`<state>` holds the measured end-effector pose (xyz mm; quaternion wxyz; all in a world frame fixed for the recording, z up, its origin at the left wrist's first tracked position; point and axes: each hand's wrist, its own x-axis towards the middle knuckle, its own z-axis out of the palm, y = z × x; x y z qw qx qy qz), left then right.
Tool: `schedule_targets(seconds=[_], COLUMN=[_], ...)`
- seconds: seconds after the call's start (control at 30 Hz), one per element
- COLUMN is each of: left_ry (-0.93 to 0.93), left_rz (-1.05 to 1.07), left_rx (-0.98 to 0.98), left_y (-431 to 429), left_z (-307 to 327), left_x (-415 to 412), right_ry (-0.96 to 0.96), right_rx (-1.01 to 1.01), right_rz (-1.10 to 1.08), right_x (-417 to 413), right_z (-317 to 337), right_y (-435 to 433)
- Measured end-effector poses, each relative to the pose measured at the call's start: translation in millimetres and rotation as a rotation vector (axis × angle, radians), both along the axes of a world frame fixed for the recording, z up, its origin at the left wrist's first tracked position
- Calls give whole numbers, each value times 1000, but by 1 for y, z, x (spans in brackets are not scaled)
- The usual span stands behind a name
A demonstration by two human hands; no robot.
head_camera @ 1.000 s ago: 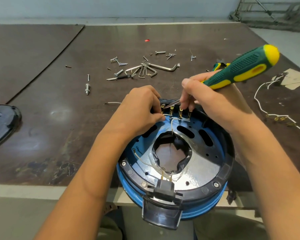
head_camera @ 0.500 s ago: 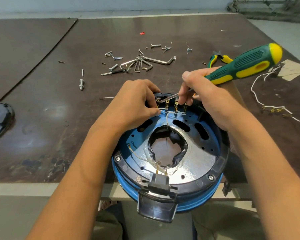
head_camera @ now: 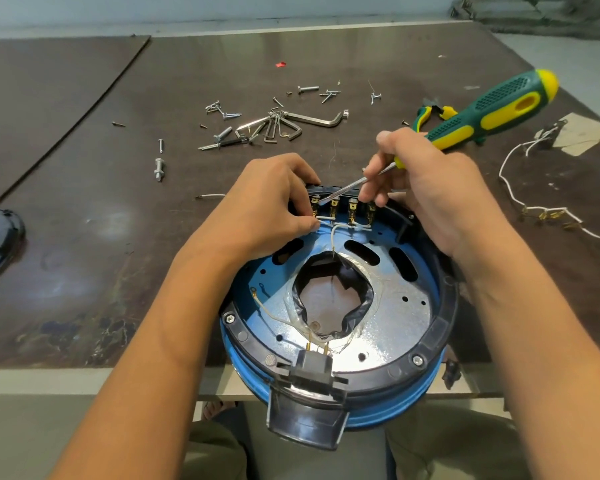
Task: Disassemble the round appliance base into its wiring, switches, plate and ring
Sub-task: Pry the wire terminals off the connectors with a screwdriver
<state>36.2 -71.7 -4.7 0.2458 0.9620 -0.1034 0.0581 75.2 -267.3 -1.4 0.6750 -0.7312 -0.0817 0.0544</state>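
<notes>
A dark table (head_camera: 84, 237) holds a round blue base (head_camera: 413, 403) at its near edge, open side up and overhanging toward the person's lap. The base looks rigid and fairly heavy, best steadied by its black ring (head_camera: 444, 327), which is bolted around a shiny metal plate (head_camera: 395, 317). The plate looks stiff, perhaps sharp at its cut-out centre. The right hand (head_camera: 426, 188) is closed around a green and yellow screwdriver (head_camera: 492, 109), fingers pinching the bare shaft low down, tip at the leftmost of a row of brass switches (head_camera: 352, 206) on the far rim. The left hand (head_camera: 274, 202) pinches a thin white wire (head_camera: 326, 219) just beside that switch. The wire looks soft and fragile, so pulling at its connector seems safer than tugging the strand
</notes>
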Motion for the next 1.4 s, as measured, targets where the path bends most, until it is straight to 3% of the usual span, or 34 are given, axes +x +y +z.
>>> schedule_targets(seconds=[1.4], left_ry=[20], left_rz=[-13], left_rx=[4], left_y=[-2], left_z=[3], left_x=[-2], right_ry=[19], right_rx=[193], right_rz=[-10], right_x=[-7], right_z=[0], right_y=[-3])
